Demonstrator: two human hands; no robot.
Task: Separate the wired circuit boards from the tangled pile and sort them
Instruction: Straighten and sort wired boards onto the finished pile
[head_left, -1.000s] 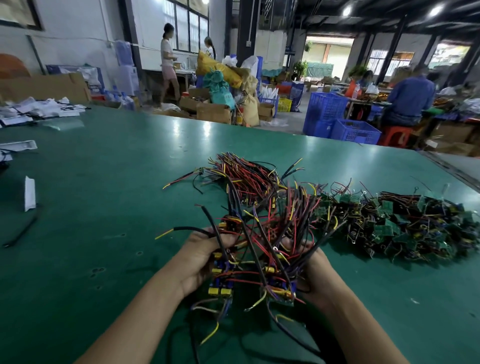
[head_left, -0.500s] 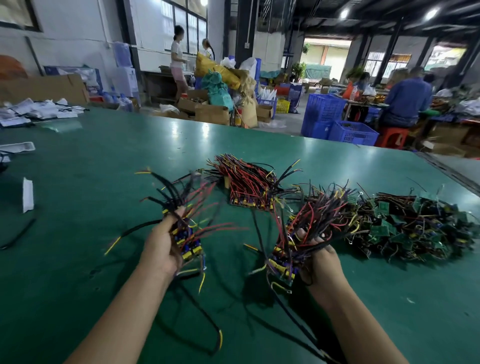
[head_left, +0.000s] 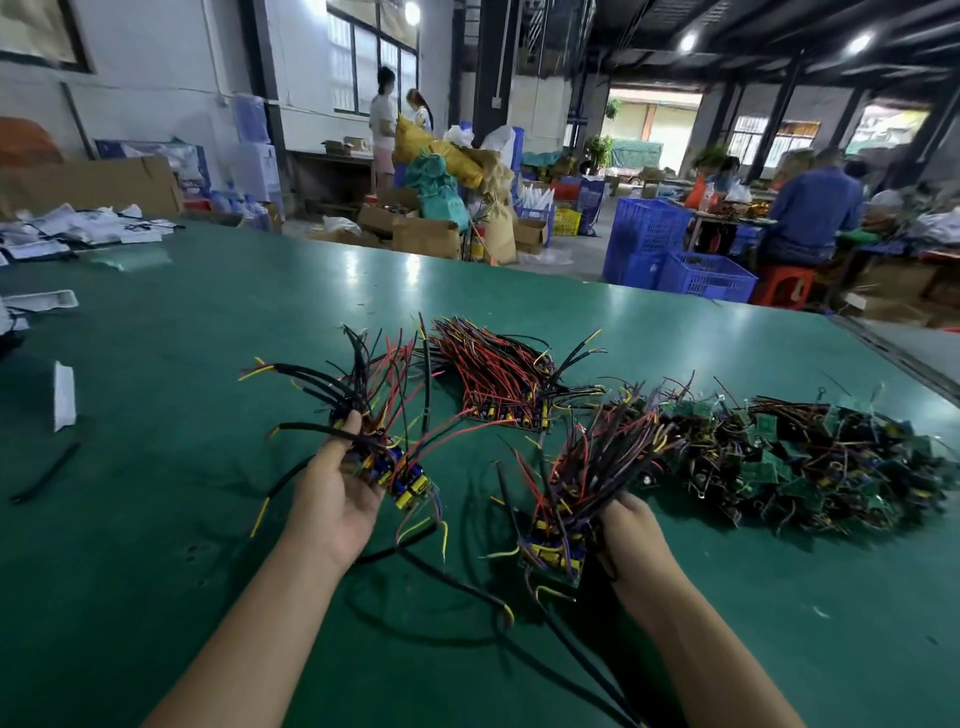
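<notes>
My left hand grips a small bunch of wired circuit boards, its red, black and yellow wires fanning up and left. My right hand holds a bigger bunch of wired boards, its wires pointing up and right toward the tangled pile. That pile of green boards and dark wires lies on the green table at the right. A sorted stack of boards with red and black wires lies beyond my hands, near the table's middle.
A white strip and a black cable piece lie at the left. Papers sit at the far left edge. Blue crates, boxes and several people are beyond the table.
One held bundle has been pulled apart into two. My left hand moved left and up with the smaller bunch, and my right hand stayed near the pile with the rest.
</notes>
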